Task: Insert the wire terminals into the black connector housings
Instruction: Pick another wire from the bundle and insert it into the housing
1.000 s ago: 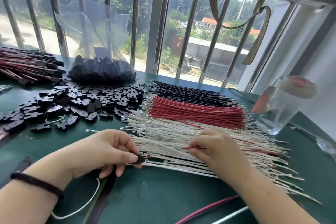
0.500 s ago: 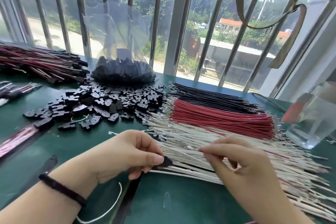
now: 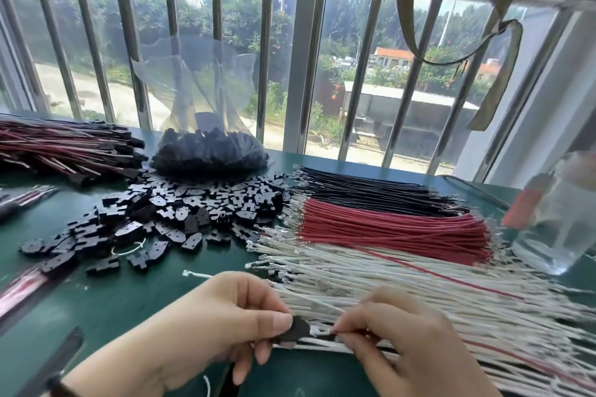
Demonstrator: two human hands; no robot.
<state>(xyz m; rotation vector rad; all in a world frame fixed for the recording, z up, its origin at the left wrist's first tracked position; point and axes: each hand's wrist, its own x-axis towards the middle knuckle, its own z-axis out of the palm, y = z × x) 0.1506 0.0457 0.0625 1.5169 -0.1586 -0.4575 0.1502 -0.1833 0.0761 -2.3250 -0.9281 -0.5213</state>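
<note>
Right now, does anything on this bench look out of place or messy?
Mostly tidy. A few red wires lie stray across the white wire pile, away from the red bundle.

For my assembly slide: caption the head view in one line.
Left hand pinches a black connector housing while right hand feeds in a white wire.

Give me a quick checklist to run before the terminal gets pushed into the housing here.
1. Left hand pinches the black housing: ok.
2. Right hand pinches the white wire near its terminal: ok.
3. Terminal tip meets the housing opening: ok.
4. Terminal seated and locked: cannot tell, blurred.
5. Terminal turned the right way: cannot tell.
6. More loose housings and white wires on the table: ok.
</note>
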